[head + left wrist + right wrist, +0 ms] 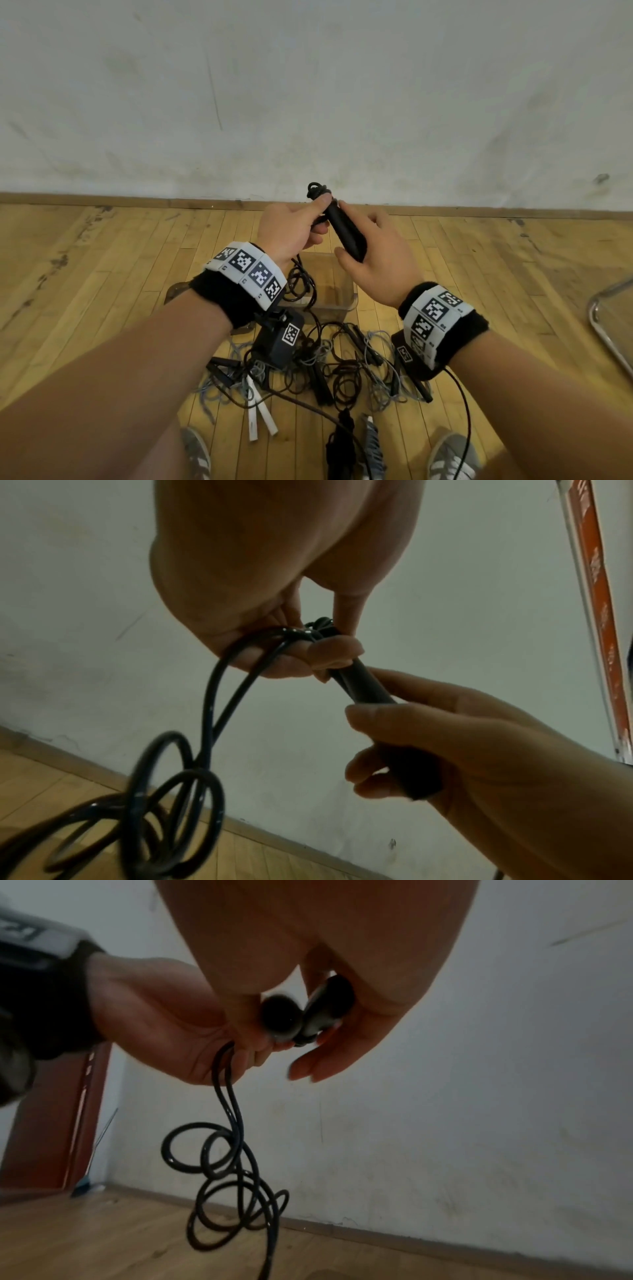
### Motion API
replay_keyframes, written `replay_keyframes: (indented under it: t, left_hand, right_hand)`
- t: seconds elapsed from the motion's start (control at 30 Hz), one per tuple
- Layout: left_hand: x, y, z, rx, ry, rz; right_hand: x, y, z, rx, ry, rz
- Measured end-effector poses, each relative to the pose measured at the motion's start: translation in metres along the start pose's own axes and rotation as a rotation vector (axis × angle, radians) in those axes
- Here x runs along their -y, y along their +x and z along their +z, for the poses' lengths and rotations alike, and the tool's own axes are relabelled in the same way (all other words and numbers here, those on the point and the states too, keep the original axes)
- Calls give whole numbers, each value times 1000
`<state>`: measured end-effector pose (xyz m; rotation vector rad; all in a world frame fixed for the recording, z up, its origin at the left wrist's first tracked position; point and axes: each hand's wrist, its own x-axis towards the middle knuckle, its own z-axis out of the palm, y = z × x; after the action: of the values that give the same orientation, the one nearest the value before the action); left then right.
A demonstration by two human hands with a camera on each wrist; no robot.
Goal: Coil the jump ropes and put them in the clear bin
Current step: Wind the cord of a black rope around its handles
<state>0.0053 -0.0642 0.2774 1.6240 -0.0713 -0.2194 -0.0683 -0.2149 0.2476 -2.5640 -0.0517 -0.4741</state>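
Both hands hold one black jump rope in the air above the clear bin [334, 305]. My right hand [373, 253] grips its two black handles [344, 229] side by side; their butt ends [301, 1015] show in the right wrist view. My left hand [291, 226] pinches the top of the handles where the cord is knotted [317, 190]. The black cord [205, 723] runs through the left palm and hangs in loose loops [232, 1185] toward the floor. The bin's inside looks bare.
A tangle of black and grey jump ropes [329, 366] with black and white handles [262, 411] lies on the wood floor between the bin and my shoes [452, 459]. A white wall [308, 102] stands close behind. A metal frame [606, 325] sits at the right.
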Motion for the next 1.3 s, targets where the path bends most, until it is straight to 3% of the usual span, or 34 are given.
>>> replay_keyframes:
  t: [0.17, 0.3, 0.5, 0.7, 0.87, 1.0, 1.17, 1.3]
  left_hand:
    - [1, 1, 2, 126, -5, 28]
    - [2, 0, 2, 206, -34, 74]
    - [-1, -1, -5, 218, 186, 189]
    - [7, 3, -9, 227, 550, 250]
    - [3, 4, -10, 337, 289, 121]
    - [2, 2, -9, 419, 256, 58]
    - [-1, -4, -4, 349, 98, -10]
    - [-2, -10, 1, 300, 107, -32]
  right_hand:
    - [8, 5, -16, 133, 811, 317]
    - [11, 6, -25, 271, 1028, 433]
    - [0, 10, -34, 184, 856, 251]
    - [-10, 10, -41, 37, 558, 240]
    - [-19, 10, -41, 2, 370, 206]
    - [-24, 10, -36, -24, 180, 166]
    - [-22, 9, -35, -19, 6, 154]
    - [-21, 9, -25, 32, -51, 170]
